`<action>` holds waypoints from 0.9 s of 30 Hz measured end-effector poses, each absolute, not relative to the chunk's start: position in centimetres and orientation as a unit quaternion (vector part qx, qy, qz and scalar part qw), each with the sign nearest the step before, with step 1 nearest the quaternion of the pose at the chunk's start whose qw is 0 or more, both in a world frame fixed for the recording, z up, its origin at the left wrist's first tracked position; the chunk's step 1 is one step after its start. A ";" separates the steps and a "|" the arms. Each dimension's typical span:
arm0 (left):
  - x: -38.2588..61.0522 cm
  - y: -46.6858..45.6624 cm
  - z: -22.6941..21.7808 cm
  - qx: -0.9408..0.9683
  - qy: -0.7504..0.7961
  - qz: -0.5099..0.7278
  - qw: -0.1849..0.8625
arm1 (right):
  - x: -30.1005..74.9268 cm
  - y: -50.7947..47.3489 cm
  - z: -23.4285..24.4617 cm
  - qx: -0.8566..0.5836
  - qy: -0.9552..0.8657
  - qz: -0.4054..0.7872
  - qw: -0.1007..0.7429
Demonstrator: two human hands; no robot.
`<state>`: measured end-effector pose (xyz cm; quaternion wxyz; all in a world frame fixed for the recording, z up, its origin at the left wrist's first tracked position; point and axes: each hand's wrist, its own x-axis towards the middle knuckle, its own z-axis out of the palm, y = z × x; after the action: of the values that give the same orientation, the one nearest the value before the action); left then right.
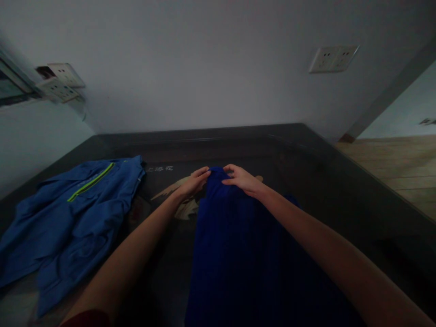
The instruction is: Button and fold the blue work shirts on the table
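Observation:
A dark blue garment (235, 245) lies stretched lengthwise down the middle of the dark table (334, 181), its far end bunched between both hands. My left hand (195, 181) pinches that far end from the left, fingers closed on the cloth. From the right, my right hand (240, 178) grips the same end, fingers curled over the fabric. Both forearms reach forward over the table on either side of the garment.
A lighter blue jacket (75, 213) with a yellow-green stripe lies crumpled on the table's left part. Wall sockets (333, 58) sit on the back wall, with more sockets (57, 81) at the left. Wooden floor (402, 168) shows beyond the table's right edge.

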<state>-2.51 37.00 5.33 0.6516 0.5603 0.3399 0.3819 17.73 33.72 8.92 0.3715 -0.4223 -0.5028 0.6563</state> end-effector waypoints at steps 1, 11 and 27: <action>-2.5 37.0 5.4 0.547 0.334 0.392 0.660 | 17.8 33.7 8.7 -0.427 -0.502 0.658 0.363; -4.7 38.6 5.9 0.612 0.343 0.312 0.641 | 17.4 34.9 8.7 -0.499 -0.569 0.558 0.340; -3.6 37.0 7.2 0.792 0.371 0.296 0.384 | 16.1 34.5 9.0 -0.452 -0.693 0.408 0.387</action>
<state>-3.58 36.98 7.17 0.3842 0.7919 0.3709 0.2963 16.07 34.47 8.97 0.3869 -0.4520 -0.6927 0.4076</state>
